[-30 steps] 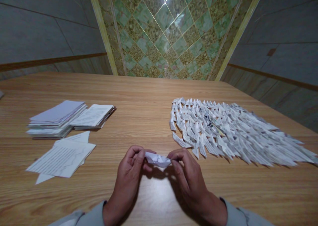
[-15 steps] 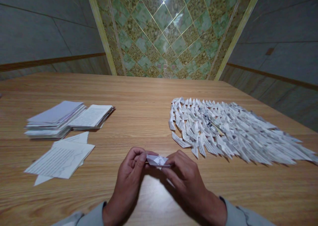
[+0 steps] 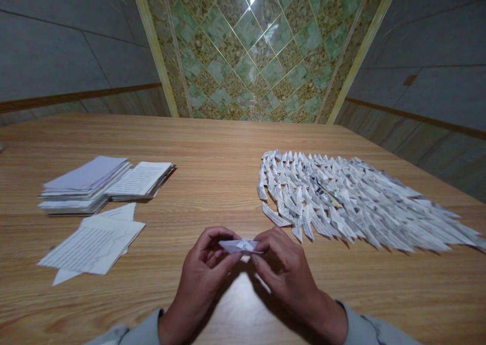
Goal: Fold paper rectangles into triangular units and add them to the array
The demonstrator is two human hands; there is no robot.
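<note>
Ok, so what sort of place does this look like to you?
Probably a room in a home or a small workroom: a wood-grain table holds stacked printed sheets and rows of folded paper pieces, before a green-and-gold tiled wall.

Hands [image 3: 201, 279] on apparently folded paper [image 3: 239, 246]

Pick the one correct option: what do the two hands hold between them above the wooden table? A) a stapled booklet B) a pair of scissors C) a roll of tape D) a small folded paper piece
D. The left hand and right hand pinch a small folded paper piece by its two ends.
</note>
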